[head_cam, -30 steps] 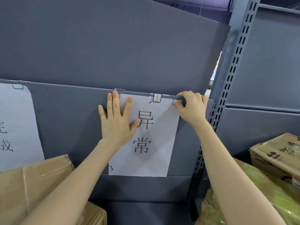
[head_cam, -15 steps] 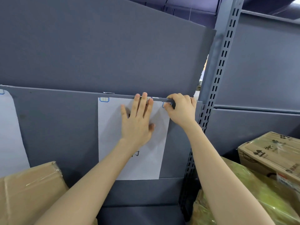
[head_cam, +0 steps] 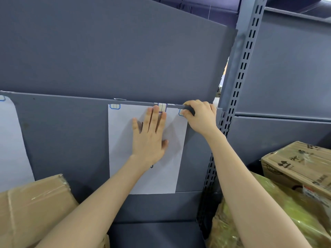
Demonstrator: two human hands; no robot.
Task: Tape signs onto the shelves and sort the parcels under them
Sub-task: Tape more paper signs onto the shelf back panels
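As left hand [head_cam: 149, 138] presses paper sign [head_cam: 123, 149], metal shelf [head_cam: 62, 131]

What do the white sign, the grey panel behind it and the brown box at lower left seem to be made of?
White sign: probably thin matte paper, a flat sheet without shine.
Grey panel: likely painted sheet metal, smooth and even in colour.
Brown box: cardboard, with glossy clear tape glinting on it.

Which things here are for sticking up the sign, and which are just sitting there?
In use: white sign, tape pieces along its top, grey shelf edge, left hand pressing flat, right hand gripping the edge.
Just sitting: brown box, printed box, yellow-wrapped parcel, other sign far left.
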